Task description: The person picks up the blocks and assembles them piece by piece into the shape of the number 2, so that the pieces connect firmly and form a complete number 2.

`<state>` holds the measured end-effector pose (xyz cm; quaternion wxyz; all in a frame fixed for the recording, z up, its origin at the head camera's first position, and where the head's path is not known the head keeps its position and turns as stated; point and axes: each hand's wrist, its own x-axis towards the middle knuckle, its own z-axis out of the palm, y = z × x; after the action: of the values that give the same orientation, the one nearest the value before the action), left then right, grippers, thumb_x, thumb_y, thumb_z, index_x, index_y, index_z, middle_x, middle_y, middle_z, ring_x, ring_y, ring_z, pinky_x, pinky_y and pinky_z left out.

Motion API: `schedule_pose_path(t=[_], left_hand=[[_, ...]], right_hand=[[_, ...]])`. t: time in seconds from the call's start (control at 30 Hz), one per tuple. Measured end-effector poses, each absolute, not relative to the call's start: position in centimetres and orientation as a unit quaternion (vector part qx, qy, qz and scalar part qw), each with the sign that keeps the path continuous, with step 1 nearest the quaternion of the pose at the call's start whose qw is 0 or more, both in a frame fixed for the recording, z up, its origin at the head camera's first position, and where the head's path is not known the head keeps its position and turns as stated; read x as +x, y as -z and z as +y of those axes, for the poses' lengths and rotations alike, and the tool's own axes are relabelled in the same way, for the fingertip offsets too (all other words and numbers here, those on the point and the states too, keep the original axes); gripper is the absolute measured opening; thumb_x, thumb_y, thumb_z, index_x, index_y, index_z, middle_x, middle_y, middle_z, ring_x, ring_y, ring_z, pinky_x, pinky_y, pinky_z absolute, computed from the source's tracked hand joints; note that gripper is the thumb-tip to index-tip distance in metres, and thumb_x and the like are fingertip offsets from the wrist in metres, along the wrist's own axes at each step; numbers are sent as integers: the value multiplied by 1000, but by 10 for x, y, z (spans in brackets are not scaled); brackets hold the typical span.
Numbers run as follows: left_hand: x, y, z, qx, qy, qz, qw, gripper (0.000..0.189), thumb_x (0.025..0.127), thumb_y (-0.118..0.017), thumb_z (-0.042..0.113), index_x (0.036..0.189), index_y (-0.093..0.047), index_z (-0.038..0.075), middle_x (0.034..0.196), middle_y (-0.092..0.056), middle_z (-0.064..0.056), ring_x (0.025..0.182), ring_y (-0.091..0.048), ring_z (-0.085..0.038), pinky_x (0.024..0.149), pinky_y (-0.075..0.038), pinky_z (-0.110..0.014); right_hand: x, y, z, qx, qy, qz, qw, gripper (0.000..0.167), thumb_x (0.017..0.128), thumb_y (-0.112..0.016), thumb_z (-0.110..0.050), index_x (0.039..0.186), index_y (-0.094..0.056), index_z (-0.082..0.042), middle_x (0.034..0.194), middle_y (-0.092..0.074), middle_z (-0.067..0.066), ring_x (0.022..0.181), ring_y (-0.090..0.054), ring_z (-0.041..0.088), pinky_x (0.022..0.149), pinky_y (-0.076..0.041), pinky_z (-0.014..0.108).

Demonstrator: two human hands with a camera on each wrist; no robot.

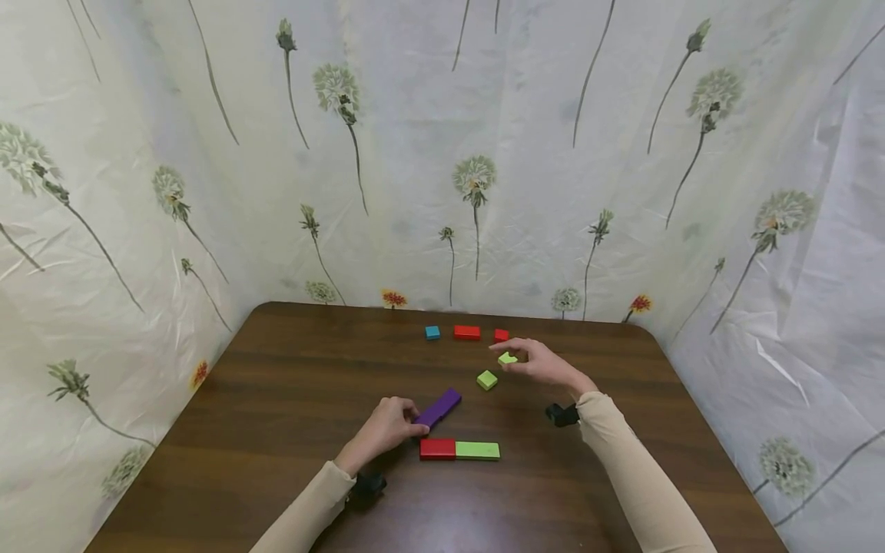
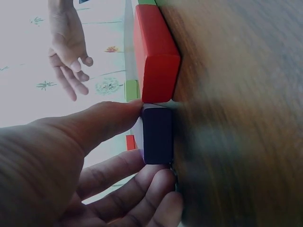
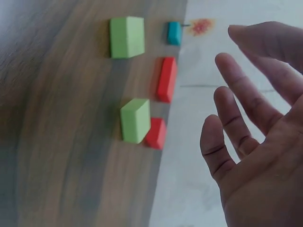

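Note:
My left hand (image 1: 382, 428) pinches the near end of a long purple block (image 1: 440, 407) that lies slantwise on the table. In the left wrist view, the dark end of that purple block (image 2: 157, 136) sits between thumb and fingers, close to a red block (image 2: 157, 56). The red block lies end to end with a long light green block (image 1: 478, 451). Over the far side of the table, my right hand (image 1: 542, 364) hovers with fingers apart and holds nothing. It partly overlaps a small green block (image 1: 507, 359); a second small green block (image 1: 487, 380) lies nearer.
Along the table's far edge lie a small blue block (image 1: 432, 332), a longer red block (image 1: 466, 332) and a small red block (image 1: 501, 335). A flower-printed curtain (image 1: 415, 153) hangs behind and beside the dark wooden table (image 1: 276, 399).

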<state>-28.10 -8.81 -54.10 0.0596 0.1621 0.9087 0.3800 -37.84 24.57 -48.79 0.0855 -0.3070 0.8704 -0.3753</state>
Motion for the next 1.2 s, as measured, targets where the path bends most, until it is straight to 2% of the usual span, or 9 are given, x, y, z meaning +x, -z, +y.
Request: schedule_pose_path(t=[0.13,0.2,0.4,0.47,0.97,1.2], left_hand=[[-280,541,-88,164,-379,909,60,24,81,-78,27,89,-70,6,75,-61,1,61,-48,-10,53,-39,-22],[-280,541,-89,165,-379,909,59,24,81,-78,27,89,-71,6,75,-61,1,61,-47,-10,53,-39,-22],[-280,541,-89,164,-379,909,60,25,80,-78,27,89,-71,6,75,-61,1,61,-47,-9,52,-38,-22],[-280,541,-89,164,-379,909,59,25,80,-78,28,89,-71,6,75,-61,1,61,-47,-9,52,-38,-22],[-281,541,-88,161,-375,911,58,23,80,-79,29,87,-71,8,72,-60,3,61,-47,-9,52,-38,-22],[-280,542,-89,168,-375,910,55,23,80,-78,29,87,-71,8,72,-60,3,59,-48,-8,51,-39,-21]], right_hand=[[-379,495,251,-308,379,869,85,39,92,-64,-10,131,-58,-10,136,-55,19,117,-48,41,96,-39,58],[-380,498,253,-304,384,867,88,40,92,-64,-10,131,-58,-8,135,-55,20,115,-49,41,96,-39,57],[-386,513,256,-280,390,872,95,42,92,-66,-20,130,-58,-7,131,-58,18,105,-56,28,86,-47,37],[-388,519,256,-274,391,873,94,44,91,-67,-23,130,-58,-4,130,-59,18,104,-58,27,86,-48,34],[-388,543,235,-252,371,889,94,40,88,-71,-17,126,-62,-7,116,-66,7,98,-59,17,83,-47,28],[-387,546,232,-248,361,895,85,38,89,-69,-18,125,-63,-7,111,-65,8,93,-58,18,80,-46,31]])
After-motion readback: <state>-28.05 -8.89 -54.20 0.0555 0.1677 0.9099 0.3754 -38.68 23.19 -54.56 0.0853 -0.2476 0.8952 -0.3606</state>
